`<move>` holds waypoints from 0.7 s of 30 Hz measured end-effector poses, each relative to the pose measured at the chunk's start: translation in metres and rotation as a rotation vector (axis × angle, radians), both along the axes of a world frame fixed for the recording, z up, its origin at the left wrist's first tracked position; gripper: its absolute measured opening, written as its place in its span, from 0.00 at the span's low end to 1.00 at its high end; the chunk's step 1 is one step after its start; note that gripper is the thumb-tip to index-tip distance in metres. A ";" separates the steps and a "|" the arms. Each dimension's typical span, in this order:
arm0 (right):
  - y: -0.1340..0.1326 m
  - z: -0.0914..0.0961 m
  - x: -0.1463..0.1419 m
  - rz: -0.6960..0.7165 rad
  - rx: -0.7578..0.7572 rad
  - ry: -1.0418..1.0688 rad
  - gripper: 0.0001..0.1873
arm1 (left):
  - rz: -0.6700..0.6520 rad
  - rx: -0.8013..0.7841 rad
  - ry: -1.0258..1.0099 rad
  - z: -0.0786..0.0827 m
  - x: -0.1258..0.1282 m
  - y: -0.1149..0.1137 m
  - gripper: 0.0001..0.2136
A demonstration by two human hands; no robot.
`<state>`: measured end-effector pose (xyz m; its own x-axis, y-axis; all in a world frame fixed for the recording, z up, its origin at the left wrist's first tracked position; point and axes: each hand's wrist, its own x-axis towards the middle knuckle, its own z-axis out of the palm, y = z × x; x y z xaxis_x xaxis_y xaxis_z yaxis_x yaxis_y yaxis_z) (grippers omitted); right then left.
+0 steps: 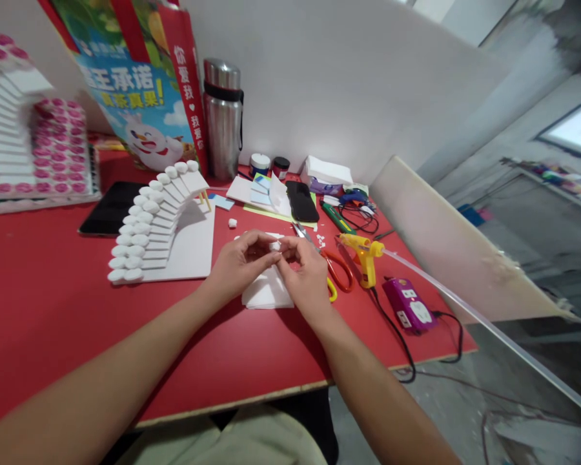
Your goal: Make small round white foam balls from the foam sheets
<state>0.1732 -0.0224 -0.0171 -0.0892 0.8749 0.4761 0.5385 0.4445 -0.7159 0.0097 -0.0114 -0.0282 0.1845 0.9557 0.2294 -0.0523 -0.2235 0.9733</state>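
Between the fingertips of my left hand [246, 258] and my right hand [304, 268] is a small white piece [275, 246], perhaps folded tissue; both hands pinch it. Just below them lies a stack of white tissues [268, 290] on the red table. A small white wad [232, 223] rests up and left of my left hand. Further left stands a white model staircase [167, 219], its curved outer side lined with rounded white pieces [134, 239]. Scissors with red handles [339, 271] lie right of my right hand, partly hidden by it.
A yellow glue gun [366, 255] with a long clear stick stands at right, beside a purple power socket box [409, 303]. Behind are a phone [301, 201], a steel flask [223, 119] and a printed bag [140, 84]. A black tablet [111, 210] and a pink-flowered model [61, 148] are at left.
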 end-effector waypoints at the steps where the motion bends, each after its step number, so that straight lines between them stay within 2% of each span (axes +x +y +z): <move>1: -0.001 -0.001 -0.001 0.010 0.012 -0.025 0.09 | 0.007 -0.015 -0.010 0.001 0.000 0.000 0.14; 6: -0.006 0.006 -0.001 0.033 0.017 -0.104 0.13 | 0.052 -0.116 -0.084 0.008 -0.001 0.001 0.13; 8: -0.009 0.016 0.008 -0.055 0.037 -0.202 0.13 | 0.034 -0.213 -0.196 0.009 -0.003 0.003 0.15; 10: -0.014 0.027 0.023 -0.179 0.032 -0.427 0.14 | 0.019 -0.308 -0.339 0.010 -0.004 0.005 0.15; 12: -0.018 0.035 0.041 -0.248 -0.066 -0.695 0.17 | 0.029 -0.392 -0.467 0.011 -0.005 0.008 0.14; 15: -0.021 0.037 0.063 -0.244 -0.281 -0.964 0.23 | 0.052 -0.510 -0.592 0.015 -0.007 0.010 0.12; 18: -0.015 0.035 0.071 -0.228 -0.383 -1.059 0.26 | 0.046 -0.580 -0.647 0.017 -0.007 0.010 0.10; 21: -0.001 0.037 0.067 -0.238 -0.498 -1.053 0.25 | 0.035 -0.603 -0.672 0.018 -0.009 0.010 0.08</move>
